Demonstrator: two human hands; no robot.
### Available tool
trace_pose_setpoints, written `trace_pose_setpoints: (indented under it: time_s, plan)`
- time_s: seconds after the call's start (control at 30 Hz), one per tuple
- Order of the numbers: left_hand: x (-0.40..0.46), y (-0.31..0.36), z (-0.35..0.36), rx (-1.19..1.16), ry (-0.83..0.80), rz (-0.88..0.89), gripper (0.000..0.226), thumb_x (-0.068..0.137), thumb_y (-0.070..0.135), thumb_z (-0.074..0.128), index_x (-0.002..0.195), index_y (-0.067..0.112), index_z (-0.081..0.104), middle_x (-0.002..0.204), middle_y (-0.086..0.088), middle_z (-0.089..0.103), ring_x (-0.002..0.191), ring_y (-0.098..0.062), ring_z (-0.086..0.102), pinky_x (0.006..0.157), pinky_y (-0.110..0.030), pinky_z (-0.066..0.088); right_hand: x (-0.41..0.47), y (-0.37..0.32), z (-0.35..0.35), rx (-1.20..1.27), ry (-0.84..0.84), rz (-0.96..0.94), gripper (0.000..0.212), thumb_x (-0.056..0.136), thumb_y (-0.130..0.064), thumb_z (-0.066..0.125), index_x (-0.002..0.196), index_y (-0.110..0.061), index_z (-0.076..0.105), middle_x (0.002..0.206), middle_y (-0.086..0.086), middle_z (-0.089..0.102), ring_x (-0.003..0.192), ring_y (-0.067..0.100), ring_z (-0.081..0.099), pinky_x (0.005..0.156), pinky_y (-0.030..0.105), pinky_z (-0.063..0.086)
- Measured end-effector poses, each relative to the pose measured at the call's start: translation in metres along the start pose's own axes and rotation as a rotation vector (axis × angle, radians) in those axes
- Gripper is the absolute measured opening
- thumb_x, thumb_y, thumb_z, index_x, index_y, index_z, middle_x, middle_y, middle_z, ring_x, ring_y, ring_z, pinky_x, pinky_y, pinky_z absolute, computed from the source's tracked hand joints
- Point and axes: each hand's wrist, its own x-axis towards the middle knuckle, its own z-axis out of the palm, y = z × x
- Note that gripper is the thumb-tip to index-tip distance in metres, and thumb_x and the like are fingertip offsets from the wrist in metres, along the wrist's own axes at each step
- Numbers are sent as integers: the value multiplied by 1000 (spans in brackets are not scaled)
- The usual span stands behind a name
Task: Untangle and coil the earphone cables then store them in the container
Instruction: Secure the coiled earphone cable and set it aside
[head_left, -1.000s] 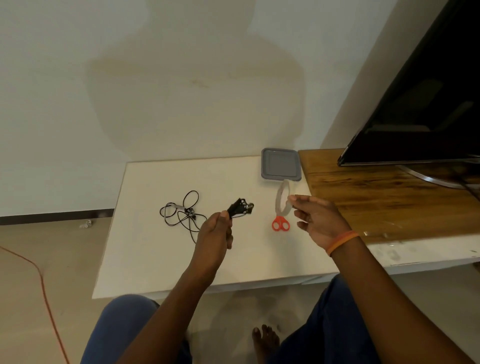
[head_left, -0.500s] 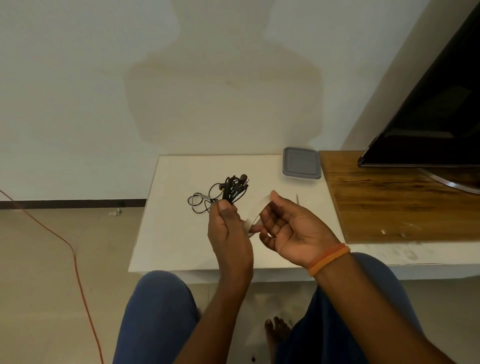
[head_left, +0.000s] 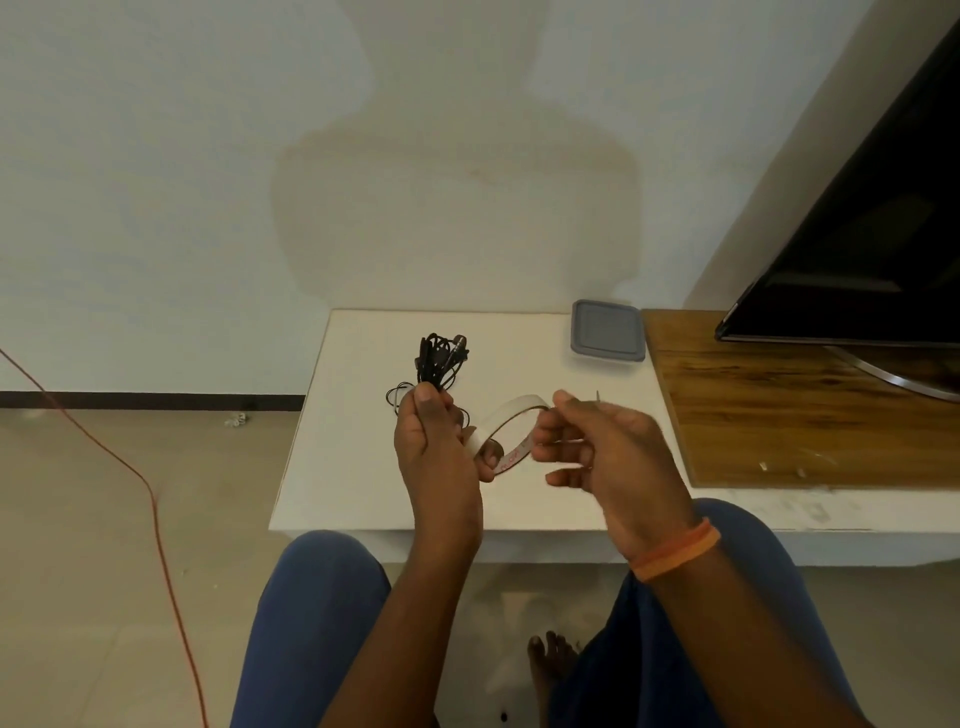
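Tape time for my little wire bundle

Earphones (head_left: 440, 358) sit bunched up in my left hand (head_left: 434, 452). I pinch the black wires near the bottom, and the looped top and the little buds stick up above my thumb. A few thin loops hang out by my fingers on the left side.

My right hand (head_left: 597, 457) holds a roll of tape (head_left: 511, 434). My fingers curl around its edge, up near the top. The roll also touches my left hand, down low. So both hands are busy and closed on something.

Both hands are up in the air, over the white table (head_left: 363, 467). The grey container (head_left: 607, 336) is at the back of the table, well apart from my hands. Its lid looks shut.

I think the wires are very light and very floppy. If I let go, the loops will likely spring open and get messy again. So I think it is best to hold them tight in the middle, where all the loops cross. The buds look small and may break if I squeeze them, so I keep my fingers off them.

The tape is probably sticky and thin. I guess I should pull a short bit and wrap it around the middle of the bundle.
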Motion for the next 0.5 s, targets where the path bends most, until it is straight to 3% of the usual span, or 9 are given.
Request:
trace_pose_setpoints:
  time_s: [0.07, 0.13, 0.2, 0.33, 0.5]
  plan:
    - [1, 1, 0, -82, -2, -63, 33, 106, 34, 34, 84, 13, 48, 62, 6, 41, 44, -10, 35, 42, -24, 38, 0, 8, -5, -300, 178, -436, 9, 85, -15, 70, 93, -11, 71, 88, 0, 73, 83, 15, 68, 69, 27, 57]
    - [1, 1, 1, -105, 0, -77, 33, 106, 34, 35, 83, 13, 48, 62, 5, 41, 44, -11, 34, 42, -24, 37, 2, 13, -10, -612, 225, -870, 24, 80, -13, 73, 103, -14, 69, 102, -2, 69, 93, 7, 63, 79, 17, 52]
    - [0, 0, 3, -86, 9, -63, 33, 106, 34, 34, 84, 14, 48, 61, 6, 42, 45, -10, 39, 42, -24, 38, 5, 14, -11, -823, 177, -1095, 34, 79, -16, 75, 112, -10, 69, 110, 4, 66, 103, 13, 60, 89, 20, 49]
    - [-4, -1, 6, -14, -3, -8, 32, 106, 33, 33, 86, 12, 48, 61, 8, 43, 45, -4, 42, 43, -22, 40, 9, 16, -10, -931, 142, -1197, 30, 83, -17, 75, 110, -6, 71, 107, 9, 70, 99, 18, 64, 86, 27, 53]
    - [-7, -2, 6, 73, -5, 40, 32, 105, 36, 33, 85, 15, 48, 62, 7, 42, 49, -8, 43, 43, -24, 42, 10, 13, -16, -858, 151, -1221, 18, 84, -12, 72, 100, -3, 75, 97, 8, 74, 89, 14, 68, 83, 14, 51]
